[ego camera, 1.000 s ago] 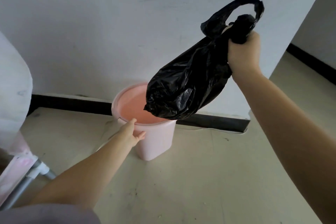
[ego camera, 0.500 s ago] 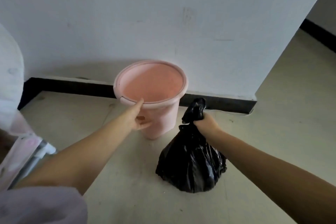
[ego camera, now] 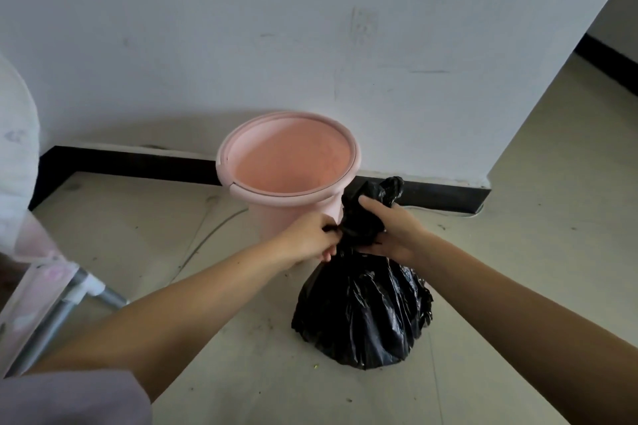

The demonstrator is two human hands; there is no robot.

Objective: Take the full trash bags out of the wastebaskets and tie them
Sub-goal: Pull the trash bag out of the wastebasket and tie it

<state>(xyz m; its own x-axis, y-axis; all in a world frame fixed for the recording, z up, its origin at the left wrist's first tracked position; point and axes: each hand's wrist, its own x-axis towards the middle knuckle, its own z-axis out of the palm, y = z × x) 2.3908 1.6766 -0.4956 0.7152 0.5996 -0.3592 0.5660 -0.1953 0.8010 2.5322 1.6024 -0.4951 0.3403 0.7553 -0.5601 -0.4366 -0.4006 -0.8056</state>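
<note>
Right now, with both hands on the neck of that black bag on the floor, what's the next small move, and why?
Probably cross the gathered ends into a knot. The black trash bag sits on the floor beside the pink wastebasket, already out, and the left hand and right hand both grip its bunched neck, which looks untied.

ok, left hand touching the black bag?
Touching. Head view: left hand fingers pinch the gathered neck of the black bag, opposite the right hand.
</note>
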